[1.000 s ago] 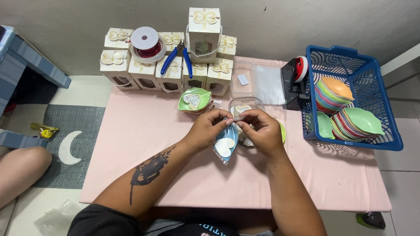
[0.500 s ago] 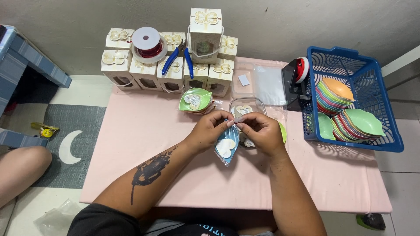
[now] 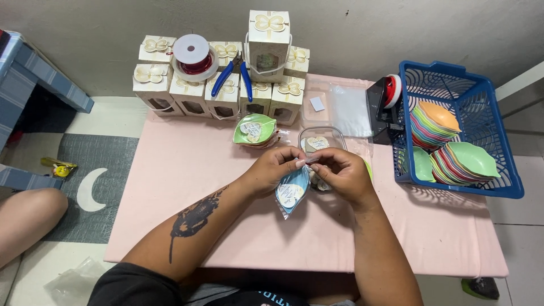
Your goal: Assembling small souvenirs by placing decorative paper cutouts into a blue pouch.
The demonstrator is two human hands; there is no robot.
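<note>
My left hand (image 3: 273, 170) and my right hand (image 3: 340, 173) meet over the middle of the pink table (image 3: 170, 187). Both pinch the top of a clear bag holding a blue leaf-shaped dish (image 3: 292, 194) with a small tag inside; the bag hangs just below my fingers. Behind my hands stands a clear plastic tub (image 3: 320, 139) with heart-shaped tags. A green leaf dish (image 3: 255, 129) in a bag lies on a small pile to the left of the tub.
Cream gift boxes (image 3: 218, 85) line the table's back edge, with a red wire spool (image 3: 194, 54) and blue pliers (image 3: 231, 71) on top. A blue basket (image 3: 462, 127) of coloured leaf dishes stands right, beside a tape dispenser (image 3: 382, 107) and clear bags (image 3: 350, 102).
Nothing clear; my hands stay together at the bag's top, with only slight finger movement.
</note>
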